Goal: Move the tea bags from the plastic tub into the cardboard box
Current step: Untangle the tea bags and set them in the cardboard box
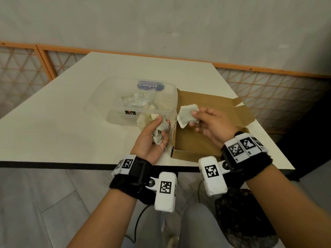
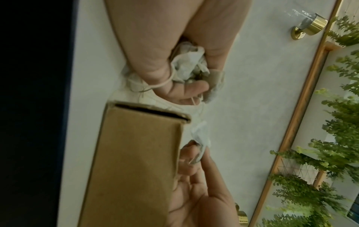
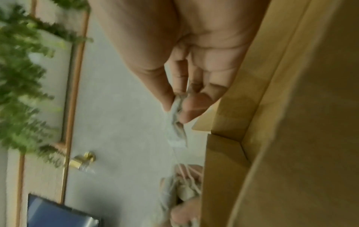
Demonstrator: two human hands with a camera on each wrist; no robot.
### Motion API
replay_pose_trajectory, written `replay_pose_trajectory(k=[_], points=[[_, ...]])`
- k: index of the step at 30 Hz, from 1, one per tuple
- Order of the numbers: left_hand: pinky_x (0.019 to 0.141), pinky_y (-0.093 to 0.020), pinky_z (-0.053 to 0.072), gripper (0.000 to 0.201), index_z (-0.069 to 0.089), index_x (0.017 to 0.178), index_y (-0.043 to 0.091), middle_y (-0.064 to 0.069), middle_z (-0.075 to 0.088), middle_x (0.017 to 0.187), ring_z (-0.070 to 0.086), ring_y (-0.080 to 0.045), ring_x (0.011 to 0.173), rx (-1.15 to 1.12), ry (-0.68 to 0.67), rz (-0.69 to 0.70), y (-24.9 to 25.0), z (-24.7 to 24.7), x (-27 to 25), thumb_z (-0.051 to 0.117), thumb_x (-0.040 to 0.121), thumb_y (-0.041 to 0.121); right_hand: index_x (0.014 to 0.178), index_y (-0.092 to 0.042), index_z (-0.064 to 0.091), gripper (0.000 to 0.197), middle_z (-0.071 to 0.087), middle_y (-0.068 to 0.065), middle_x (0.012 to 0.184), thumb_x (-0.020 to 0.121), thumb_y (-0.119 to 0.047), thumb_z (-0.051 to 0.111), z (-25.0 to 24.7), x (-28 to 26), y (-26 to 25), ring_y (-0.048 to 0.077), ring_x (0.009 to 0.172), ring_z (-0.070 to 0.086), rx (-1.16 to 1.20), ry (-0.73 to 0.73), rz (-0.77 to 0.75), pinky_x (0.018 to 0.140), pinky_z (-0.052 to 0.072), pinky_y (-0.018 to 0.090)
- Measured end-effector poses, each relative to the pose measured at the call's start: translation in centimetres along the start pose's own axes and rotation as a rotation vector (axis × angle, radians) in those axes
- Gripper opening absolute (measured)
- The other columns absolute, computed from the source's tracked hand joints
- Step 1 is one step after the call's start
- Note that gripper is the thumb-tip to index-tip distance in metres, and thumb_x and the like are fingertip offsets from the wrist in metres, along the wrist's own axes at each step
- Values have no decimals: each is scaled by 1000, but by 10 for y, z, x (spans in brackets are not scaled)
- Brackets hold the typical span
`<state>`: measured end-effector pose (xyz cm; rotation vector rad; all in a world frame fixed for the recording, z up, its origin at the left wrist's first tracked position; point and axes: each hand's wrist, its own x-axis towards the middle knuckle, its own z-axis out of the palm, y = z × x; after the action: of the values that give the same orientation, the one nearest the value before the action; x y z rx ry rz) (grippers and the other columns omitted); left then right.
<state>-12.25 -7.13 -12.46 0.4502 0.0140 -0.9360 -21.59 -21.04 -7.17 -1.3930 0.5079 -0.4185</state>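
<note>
Brown cardboard box (image 1: 195, 140) lying open on the white table (image 1: 53, 122), lid flaps folded back on the far side, nothing visible on the bare floor of it. Just left of the box, touching its wall, a clear plastic tub (image 1: 132, 99) with a blue label on its far wall and a heap of pale tea bags (image 1: 138, 101) inside. Held above the box's left wall, near its far corner: 1 flat tea bag (image 1: 188, 114), pinched between thumb and fingers of the right hand (image 1: 211, 126), a thin string trailing from it leftward. Seen edge-on in the right wrist view, the same bag (image 3: 177, 122) squeezed at the fingertips (image 3: 186, 110). Just left of the box's near corner, in front of the tub: the left hand (image 1: 152, 138), palm up, fingers curled round a crumpled bunch of bags (image 1: 160, 133) with loose strings hanging toward the box wall. More crumpled bags (image 1: 146, 119) bulging out past the knuckles toward the tub. In the left wrist view, a string looped over the thumb and the wad (image 2: 188, 63) packed tight in the fist (image 2: 167, 50).
</note>
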Motion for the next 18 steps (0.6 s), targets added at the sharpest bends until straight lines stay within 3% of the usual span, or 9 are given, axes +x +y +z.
replay_pose_trajectory(k=[3, 6, 8, 11, 13, 15, 18], points=[[41, -11, 44, 10, 61, 90, 12, -4, 65, 80, 57, -9, 83, 9, -9, -18, 0, 0, 1, 62, 80, 15, 93, -4, 52, 5, 72, 12, 75, 91, 0, 50, -7, 0, 2, 16, 61, 70, 277, -52, 91, 54, 56, 19], [40, -9, 41, 9, 61, 87, 12, -2, 63, 79, 55, -8, 79, 32, -1, -13, 0, -1, 1, 63, 79, 14, 104, -6, 49, 14, 71, 15, 85, 91, -1, 48, -7, -2, 6, 19, 68, 71, 323, -99, 156, 59, 57, 23], [39, -9, 40, 25, 61, 88, 12, -2, 61, 80, 56, -8, 72, 63, -51, -26, 0, -4, 3, 77, 69, 12, 95, -9, 49, 9, 66, 9, 83, 90, -2, 51, -3, -3, 5, 14, 64, 66, 210, -93, 133, 53, 51, 20], [38, -9, 39, 59, 61, 98, 11, -3, 63, 87, 59, -6, 65, 148, -123, -50, -2, -7, 7, 92, 48, 12, 73, -17, 47, 23, 57, -1, 67, 89, -1, 53, 0, -4, 8, 9, 58, 47, 66, -70, 73, 49, 30, 20], [39, -7, 38, 45, 60, 101, 12, -2, 64, 91, 59, -4, 66, 196, -111, -17, -3, -6, 8, 83, 62, 14, 76, -16, 48, 23, 55, 4, 72, 89, 3, 52, 0, -3, 10, 9, 55, 48, 65, -101, 75, 45, 33, 18], [39, -6, 37, 20, 60, 99, 11, -1, 66, 89, 59, -3, 67, 244, -91, 8, -5, -2, 5, 63, 81, 16, 90, -11, 50, 19, 57, 9, 79, 88, 8, 50, -1, -5, 10, 8, 51, 57, 104, -144, 99, 44, 46, 15], [41, -4, 37, 14, 60, 98, 9, -3, 69, 91, 59, -3, 68, 269, -89, 29, -7, -1, 4, 50, 92, 17, 124, -5, 45, 43, 60, 11, 91, 86, 16, 47, 0, -8, 9, 13, 56, 66, 124, -213, 128, 57, 57, 23]])
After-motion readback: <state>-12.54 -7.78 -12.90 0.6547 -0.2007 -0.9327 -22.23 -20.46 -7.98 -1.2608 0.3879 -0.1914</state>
